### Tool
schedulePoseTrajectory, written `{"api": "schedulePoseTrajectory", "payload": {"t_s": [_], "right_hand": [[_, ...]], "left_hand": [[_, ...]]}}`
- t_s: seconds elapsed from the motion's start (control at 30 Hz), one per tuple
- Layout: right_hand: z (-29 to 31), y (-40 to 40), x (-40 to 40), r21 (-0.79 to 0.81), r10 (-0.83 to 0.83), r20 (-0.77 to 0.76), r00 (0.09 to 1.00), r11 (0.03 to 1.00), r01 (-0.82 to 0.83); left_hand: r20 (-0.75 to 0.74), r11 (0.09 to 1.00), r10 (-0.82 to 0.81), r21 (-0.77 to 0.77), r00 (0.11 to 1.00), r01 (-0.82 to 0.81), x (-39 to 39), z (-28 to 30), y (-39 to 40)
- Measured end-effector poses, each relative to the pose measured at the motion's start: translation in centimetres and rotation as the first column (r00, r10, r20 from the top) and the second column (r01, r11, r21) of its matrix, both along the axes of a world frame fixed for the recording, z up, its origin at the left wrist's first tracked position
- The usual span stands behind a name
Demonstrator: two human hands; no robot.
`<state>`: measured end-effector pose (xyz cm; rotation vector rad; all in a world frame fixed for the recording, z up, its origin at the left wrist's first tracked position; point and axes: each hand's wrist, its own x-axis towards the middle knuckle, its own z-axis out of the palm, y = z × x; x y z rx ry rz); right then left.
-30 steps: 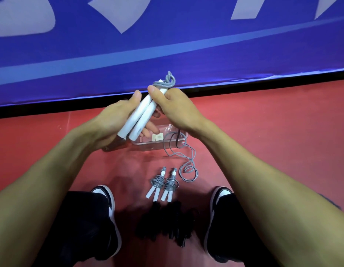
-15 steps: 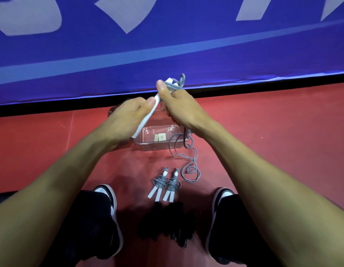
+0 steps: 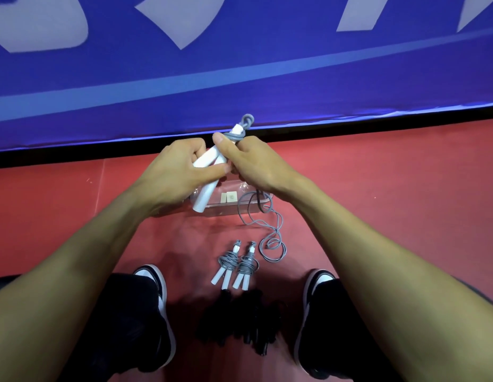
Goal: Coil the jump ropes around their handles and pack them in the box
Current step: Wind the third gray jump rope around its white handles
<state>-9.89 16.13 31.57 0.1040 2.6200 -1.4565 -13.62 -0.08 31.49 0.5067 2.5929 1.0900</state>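
Head: handles (image 3: 205,176) between hands

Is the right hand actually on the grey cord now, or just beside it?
Touching. The head view shows the right hand with thumb and fingers curled round the grey cord wrapped at the top of the white handles.

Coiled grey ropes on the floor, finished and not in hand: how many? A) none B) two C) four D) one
B: two coiled grey ropes lie side by side on the red floor between the shoes, while the left hand and right hand hold a third pair of white handles.
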Motion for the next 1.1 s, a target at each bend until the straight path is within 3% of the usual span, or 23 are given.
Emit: {"api": "schedulePoseTrajectory", "payload": {"t_s": [0.13,0.3,0.57,0.8,0.87,1.03,1.1], "right_hand": [[-0.2,0.0,0.0,0.077,-0.009,-0.012,1.0,0.997,0.01],[-0.2,0.3,-0.2,0.066,-0.082,-0.024,0.996,0.994,0.084],[-0.1,0.5,-0.4,0.074,-0.098,-0.017,0.995,0.992,0.099],[0.2,0.3,-0.2,0.11,-0.063,-0.026,0.998,0.992,0.065],[0.2,0.2,-0.2,0.102,-0.052,-0.042,0.998,0.993,0.056],[0.1,0.0,-0.1,0.087,-0.021,-0.066,0.998,0.996,0.027],[0.2,-0.2,-0.1,0.096,0.012,-0.076,0.997,0.995,-0.005]], "left_hand": [[0.07,0.994,-0.099,0.051,0.993,0.096,0.5,-0.1,0.1],[-0.021,0.999,-0.028,0.022,0.999,0.029,0.4,-0.9,0.7],[0.192,0.972,0.006,0.227,0.981,-0.051,0.3,-0.8,1.2],[0.232,0.929,-0.079,0.37,0.97,-0.012,-0.1,-0.8,0.2],[0.211,0.937,-0.052,0.348,0.976,-0.025,-0.1,-0.6,0.1],[-0.042,0.996,0.017,0.084,0.999,-0.014,0.7,-0.1,0.3],[-0.023,0.998,-0.001,0.056,1.0,0.003,0.8,0.1,0.4]]}}
